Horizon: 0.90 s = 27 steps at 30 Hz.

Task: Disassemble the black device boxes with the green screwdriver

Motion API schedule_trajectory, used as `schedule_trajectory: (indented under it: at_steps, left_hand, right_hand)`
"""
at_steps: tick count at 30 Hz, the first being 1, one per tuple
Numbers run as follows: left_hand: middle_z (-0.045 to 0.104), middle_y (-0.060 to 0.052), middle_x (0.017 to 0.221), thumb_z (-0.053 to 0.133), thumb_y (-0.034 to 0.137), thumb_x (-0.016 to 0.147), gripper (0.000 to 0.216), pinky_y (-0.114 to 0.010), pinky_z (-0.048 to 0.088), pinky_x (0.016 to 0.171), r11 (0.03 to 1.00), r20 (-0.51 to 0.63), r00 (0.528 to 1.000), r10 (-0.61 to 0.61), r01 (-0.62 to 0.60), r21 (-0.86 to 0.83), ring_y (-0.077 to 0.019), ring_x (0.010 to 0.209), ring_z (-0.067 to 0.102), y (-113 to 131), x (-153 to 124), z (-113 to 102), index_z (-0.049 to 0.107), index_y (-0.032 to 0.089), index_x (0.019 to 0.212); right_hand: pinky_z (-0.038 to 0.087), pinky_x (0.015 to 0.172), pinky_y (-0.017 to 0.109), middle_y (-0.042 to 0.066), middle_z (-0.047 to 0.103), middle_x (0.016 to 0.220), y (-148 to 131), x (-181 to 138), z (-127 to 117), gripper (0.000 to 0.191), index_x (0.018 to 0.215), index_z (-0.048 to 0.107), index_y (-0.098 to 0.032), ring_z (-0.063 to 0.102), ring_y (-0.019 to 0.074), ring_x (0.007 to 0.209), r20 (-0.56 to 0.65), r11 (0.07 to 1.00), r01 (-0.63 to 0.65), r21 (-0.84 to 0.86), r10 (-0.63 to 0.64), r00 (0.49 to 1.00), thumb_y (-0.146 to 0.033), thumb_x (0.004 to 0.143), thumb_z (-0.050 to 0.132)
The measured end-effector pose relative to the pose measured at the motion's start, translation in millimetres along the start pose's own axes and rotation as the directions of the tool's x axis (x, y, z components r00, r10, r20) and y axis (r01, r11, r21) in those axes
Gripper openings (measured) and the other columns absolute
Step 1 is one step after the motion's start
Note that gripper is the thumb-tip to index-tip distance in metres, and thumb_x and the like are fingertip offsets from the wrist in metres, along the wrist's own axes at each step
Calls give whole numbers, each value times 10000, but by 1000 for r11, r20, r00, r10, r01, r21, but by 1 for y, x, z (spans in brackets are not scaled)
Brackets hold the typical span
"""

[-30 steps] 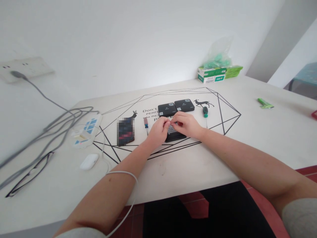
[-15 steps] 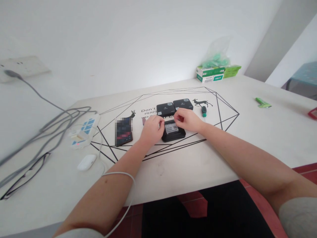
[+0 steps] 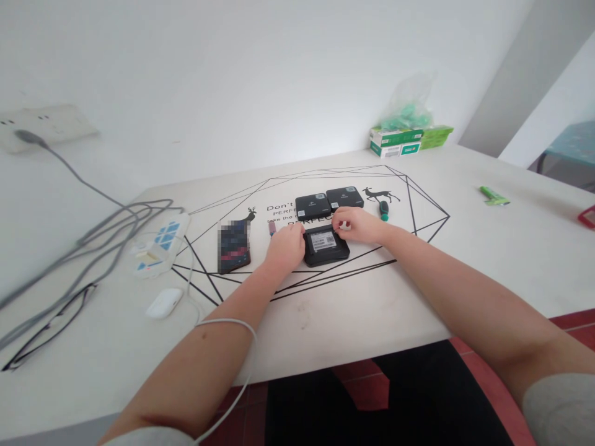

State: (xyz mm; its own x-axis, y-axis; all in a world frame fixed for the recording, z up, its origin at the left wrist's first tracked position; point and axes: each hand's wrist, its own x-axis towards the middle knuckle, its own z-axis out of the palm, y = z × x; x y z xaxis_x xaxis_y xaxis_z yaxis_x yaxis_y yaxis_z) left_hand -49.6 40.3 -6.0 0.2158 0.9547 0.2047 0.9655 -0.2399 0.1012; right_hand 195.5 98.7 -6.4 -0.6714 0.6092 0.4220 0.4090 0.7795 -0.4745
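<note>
A small black box (image 3: 326, 245) with a white label on top lies on the white table (image 3: 372, 310). My left hand (image 3: 284, 248) rests against its left side, fingers curled. My right hand (image 3: 357, 224) sits at its far right corner, thumb and fingers pinched together; what they hold is too small to see. Two more black boxes (image 3: 329, 202) lie side by side just beyond. A pink-handled screwdriver (image 3: 272, 228) pokes out left of my left hand. A green-handled screwdriver (image 3: 383, 209) lies right of my right hand.
A dark phone (image 3: 233, 246) lies to the left. Further left are a white power strip (image 3: 158, 244) with grey cables, a white earbud case (image 3: 163, 303) and glasses (image 3: 46, 328). Green boxes (image 3: 403, 140) stand at the back wall. A green lighter (image 3: 494, 196) lies far right.
Both hands have come apart from over the labelled box and lowered to its sides, so its label now shows. The box lies flat on the table.
</note>
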Motion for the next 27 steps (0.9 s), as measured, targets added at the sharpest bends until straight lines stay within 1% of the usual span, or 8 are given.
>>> schedule_trajectory:
  at_steps: [9,15,18,21,23,27]
  left_hand:
    - [728,-144,1101,418,92,979,275,-404,518,933,999,-1,1000,10,-10,-30,-296,1070,680,0,1,0,641,162,1124]
    - [728,-137,1113,418,90,977,275,-388,520,959,999,4,1000,3,-3,-53,-279,1089,680,0,1,1,634,175,1125]
    - [732,-137,1112,407,95,983,279,-389,526,954,999,6,1000,1,0,-51,-280,1085,684,0,1,2,627,171,1137]
    - [736,-138,1124,400,103,989,283,-387,531,957,999,8,1000,-2,3,-52,-282,1099,689,0,0,3,626,169,1147]
    - [744,-142,1138,395,116,999,298,-389,537,951,997,18,1000,-24,25,-68,-285,1103,699,0,0,2,624,165,1184]
    - [769,-172,1139,375,179,1034,370,-409,560,899,982,83,986,-148,156,-105,-311,1058,738,4,-2,-1,603,141,1322]
  right_hand:
    - [442,769,278,58,642,909,-7,0,0,96,816,641,-178,585,178,818,64,987,9,-158,2,998,-100,810,585]
    - [397,726,271,85,674,999,-17,1,-2,114,852,665,-180,594,189,850,137,958,-45,-283,87,987,-117,848,569]
    - [397,729,271,87,681,1003,-20,2,-3,124,870,682,-179,603,193,861,151,954,-64,-293,113,982,-116,852,576]
    - [415,746,271,82,681,989,-20,2,-3,132,894,693,-170,603,188,845,135,958,-104,-268,145,980,-104,842,591]
    - [432,763,270,84,684,999,-19,3,-3,147,905,701,-165,610,181,837,125,958,-135,-252,171,977,-90,837,594]
    - [459,792,290,114,713,1028,-17,3,0,162,947,715,-151,641,195,846,57,928,-250,-276,276,960,-104,874,578]
